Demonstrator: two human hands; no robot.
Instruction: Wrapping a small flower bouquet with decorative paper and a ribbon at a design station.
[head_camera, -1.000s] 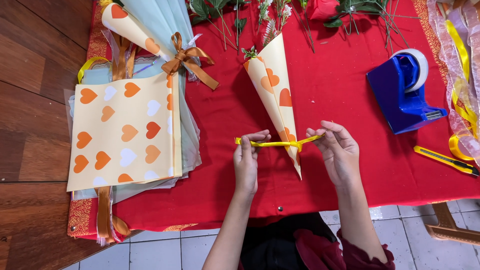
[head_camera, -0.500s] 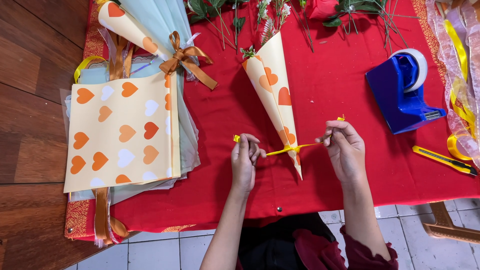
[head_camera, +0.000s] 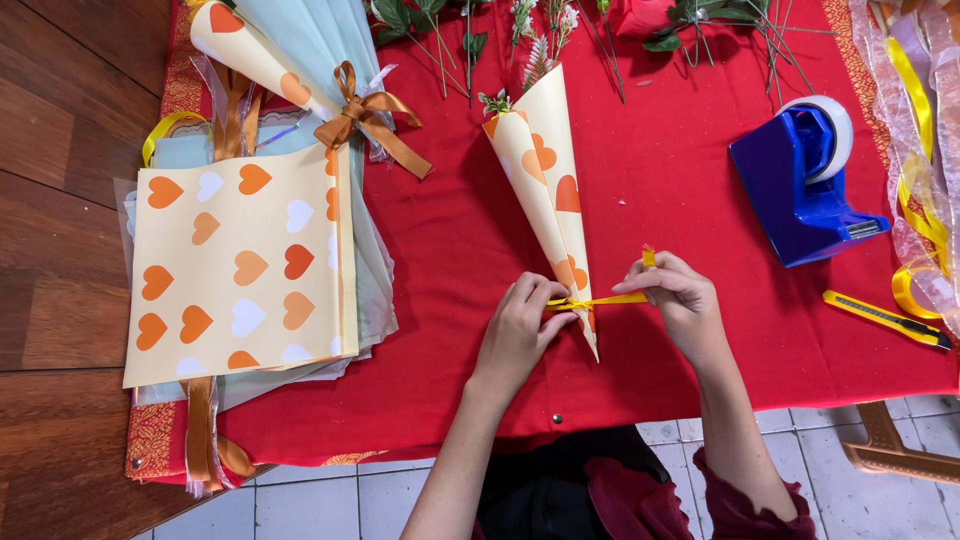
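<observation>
A cream paper cone (head_camera: 545, 170) printed with orange hearts lies on the red tablecloth (head_camera: 680, 330), green sprigs poking from its wide top. A thin yellow ribbon (head_camera: 600, 299) is wrapped around the cone near its pointed tip. My left hand (head_camera: 520, 325) pinches the ribbon at the cone's left side. My right hand (head_camera: 675, 295) grips the other ribbon end, pulled taut to the right, with a short tail sticking up above the fingers.
A stack of heart-printed wrapping sheets (head_camera: 245, 265) lies at left, with a finished cone tied with a brown bow (head_camera: 365, 115) above it. A blue tape dispenser (head_camera: 805, 185) and a yellow utility knife (head_camera: 885, 318) sit at right. Flower stems (head_camera: 700, 20) lie along the far edge.
Both hands have drawn closer to the cone while tightening the yellow ribbon. The left end is now short and pinched at the cone; the right hand still pulls its end outward.
</observation>
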